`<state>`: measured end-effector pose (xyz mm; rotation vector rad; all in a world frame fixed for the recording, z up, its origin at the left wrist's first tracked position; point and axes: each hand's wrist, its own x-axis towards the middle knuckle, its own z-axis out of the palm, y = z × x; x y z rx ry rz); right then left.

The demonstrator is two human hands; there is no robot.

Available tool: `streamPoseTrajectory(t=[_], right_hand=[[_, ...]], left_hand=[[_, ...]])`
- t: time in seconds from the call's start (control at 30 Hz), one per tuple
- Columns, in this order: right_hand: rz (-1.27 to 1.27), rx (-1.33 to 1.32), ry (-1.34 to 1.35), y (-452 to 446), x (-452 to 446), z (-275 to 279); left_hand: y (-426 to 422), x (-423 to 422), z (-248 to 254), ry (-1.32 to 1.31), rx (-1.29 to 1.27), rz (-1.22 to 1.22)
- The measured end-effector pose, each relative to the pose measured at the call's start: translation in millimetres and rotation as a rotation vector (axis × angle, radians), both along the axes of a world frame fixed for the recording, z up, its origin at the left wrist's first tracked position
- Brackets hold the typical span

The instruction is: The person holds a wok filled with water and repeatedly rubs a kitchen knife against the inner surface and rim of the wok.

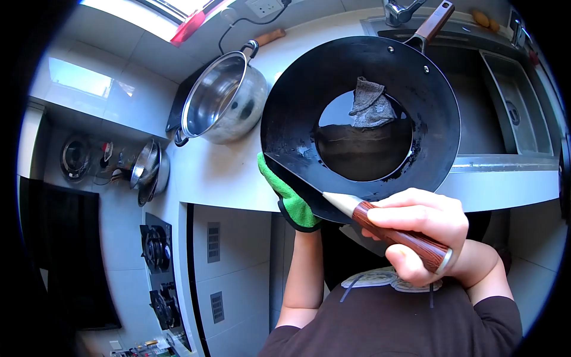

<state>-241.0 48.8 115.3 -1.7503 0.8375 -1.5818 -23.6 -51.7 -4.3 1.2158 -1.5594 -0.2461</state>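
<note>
A broad, dark-bladed knife (342, 203) slants across the near-left rim of a black wok (431, 128), above the near edge of the worktop (223, 178), its brown wooden handle pointing down toward the person's body. The fingers of the right hand (423, 229) are closed around that handle, the knife lying within their grasp and its blade reaching out beyond them to the left. The left hand, in a green glove (292, 201), is at the blade's lower side, just beside the wok's rim; its fingers are largely hidden, and whether they grip the blade or the wok cannot be told. Inside the wok, a folded grey cloth (373, 106) lies partly in a dark, reflective pool of liquid (363, 156). The wok's wooden handle (434, 22) points to the far right, toward a faucet (401, 12). Left of the wok, a steel pot (238, 116) stands near the worktop's left end, with a sink (526, 110) at the right.
</note>
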Motion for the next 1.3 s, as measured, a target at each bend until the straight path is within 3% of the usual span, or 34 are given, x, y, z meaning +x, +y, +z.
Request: streamPoseTrajectory(t=[0.43, 0.6, 0.7, 1.0, 1.13, 1.3], right_hand=[[0.03, 0.05, -0.072, 6.1, -6.5, 7.1], [-0.068, -0.026, -0.007, -13.1, 1.3, 1.6], [0.036, 0.077, -0.075, 2.8, -9.6, 8.1], [0.033, 0.04, -0.045, -1.7, -10.3, 9.9], [-0.047, -0.118, 0.073, -22.1, -0.5, 2.0], [0.062, 0.008, -0.015, -3.9, -10.4, 11.1]], left_hand=[[4.8, 1.3, 1.8, 0.181, 0.102, -0.14], [5.0, -0.9, 2.4, 0.244, 0.126, -0.197], [4.3, 0.8, 2.5, 0.283, 0.119, -0.217], [2.6, -0.2, 5.6, 0.434, 0.156, -0.332], [2.8, -3.4, 7.0, 0.518, 0.187, -0.394], [-0.3, -0.3, 9.3, 0.596, 0.179, -0.423]])
